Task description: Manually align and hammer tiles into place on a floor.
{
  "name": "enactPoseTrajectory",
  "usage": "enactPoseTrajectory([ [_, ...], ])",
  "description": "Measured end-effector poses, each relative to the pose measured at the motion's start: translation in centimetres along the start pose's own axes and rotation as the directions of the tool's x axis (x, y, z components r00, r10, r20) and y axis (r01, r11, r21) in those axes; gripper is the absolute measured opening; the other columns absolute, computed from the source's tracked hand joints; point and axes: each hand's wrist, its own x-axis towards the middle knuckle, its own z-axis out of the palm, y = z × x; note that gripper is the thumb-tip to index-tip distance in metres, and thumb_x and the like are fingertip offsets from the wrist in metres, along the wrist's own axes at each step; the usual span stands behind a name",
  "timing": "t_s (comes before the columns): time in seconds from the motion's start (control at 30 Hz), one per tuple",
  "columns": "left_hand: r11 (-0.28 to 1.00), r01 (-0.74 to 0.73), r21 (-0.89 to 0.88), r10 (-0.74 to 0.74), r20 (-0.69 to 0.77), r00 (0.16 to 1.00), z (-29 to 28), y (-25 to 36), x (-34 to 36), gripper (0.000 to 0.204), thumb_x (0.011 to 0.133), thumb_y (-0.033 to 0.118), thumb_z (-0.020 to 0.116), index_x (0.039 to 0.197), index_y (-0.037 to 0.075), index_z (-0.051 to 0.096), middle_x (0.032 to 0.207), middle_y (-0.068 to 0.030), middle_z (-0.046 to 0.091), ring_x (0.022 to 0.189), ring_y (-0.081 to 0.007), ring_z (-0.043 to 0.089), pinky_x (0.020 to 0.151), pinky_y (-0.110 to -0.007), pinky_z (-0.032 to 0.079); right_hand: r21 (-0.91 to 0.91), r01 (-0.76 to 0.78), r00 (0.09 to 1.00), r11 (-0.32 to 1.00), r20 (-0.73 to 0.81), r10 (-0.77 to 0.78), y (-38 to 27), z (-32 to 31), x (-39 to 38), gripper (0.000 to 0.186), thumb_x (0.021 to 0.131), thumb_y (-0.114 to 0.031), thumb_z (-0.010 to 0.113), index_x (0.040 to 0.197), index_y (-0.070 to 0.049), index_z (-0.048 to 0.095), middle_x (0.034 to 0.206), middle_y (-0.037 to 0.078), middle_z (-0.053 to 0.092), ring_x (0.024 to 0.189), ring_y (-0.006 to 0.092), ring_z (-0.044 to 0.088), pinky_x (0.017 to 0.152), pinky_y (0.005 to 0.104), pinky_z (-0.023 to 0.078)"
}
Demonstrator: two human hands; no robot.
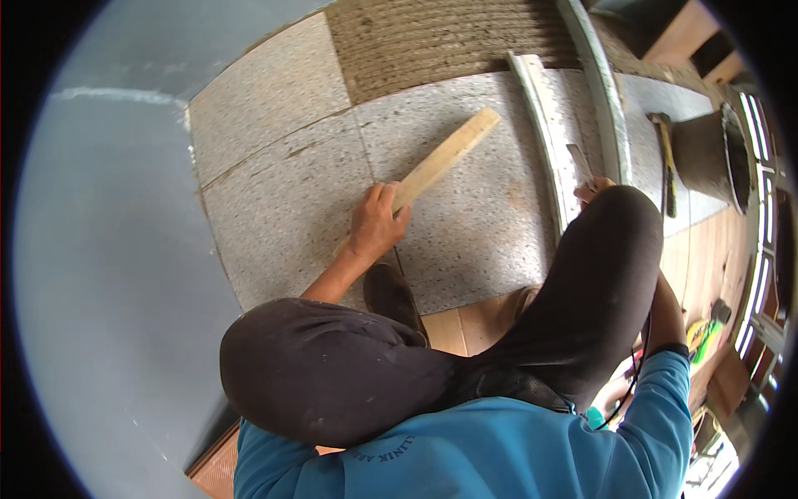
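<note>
The floor has grey, speckled tiles (pixel 291 187). A blue-grey wall (pixel 125 249) runs along their left side. Past the far edge of the tiles is brown, bumpy paste (pixel 449 37) with lines in it. Near the person's feet, the tiles stop and wooden boards (pixel 445 331) begin.

The left hand (pixel 378 223) has its fingers clamped on a wooden stick (pixel 453 158). The stick slants over the tiles, and its far end points away and to the right. A wide bit of tile lies between the stick and a long white bar (pixel 544 129). Next comes a grey bar (pixel 604 87), then a hammer (pixel 667 158) beside a bucket (pixel 702 158).

The right hand (pixel 593 190) is by a flat tool (pixel 579 162), near the white bar. A knee hides most of that hand, so I can't tell how its fingers are.
</note>
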Motion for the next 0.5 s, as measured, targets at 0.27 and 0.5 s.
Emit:
enactPoseTrajectory([
  [0.27,0.976,-0.158,0.148,0.139,0.134,0.981,-5.0,1.0,4.1,0.044,0.089,0.015,0.072,0.127,-0.002,0.059,0.107,-0.0189,0.06,0.093,-0.0378,0.065,0.076,-0.046,0.056,0.502,0.343,0.93,0.794,-0.299,-0.213,-2.3,-4.1,-1.6,0.026,0.093,-0.021,0.074,0.105,0.001,0.07,0.09,0.01,0.068,0.084,0.0174,0.064,0.075,0.0351,0.051],
  [0.5,0.808,-0.532,0.255,0.459,0.294,0.838,-11.3,9.5,18.9,0.047,0.09,0.013,0.072,0.132,0.0,0.057,0.115,-0.0133,0.061,0.109,-0.0311,0.063,0.091,-0.046,0.053,-0.13,0.935,0.243,0.329,-0.439,-0.865,-11.8,-9.8,0.8,0.044,0.091,-0.028,0.078,0.125,-0.002,0.069,0.102,0.02,0.074,0.083,0.035,0.071,0.082,0.0449,0.058],
])
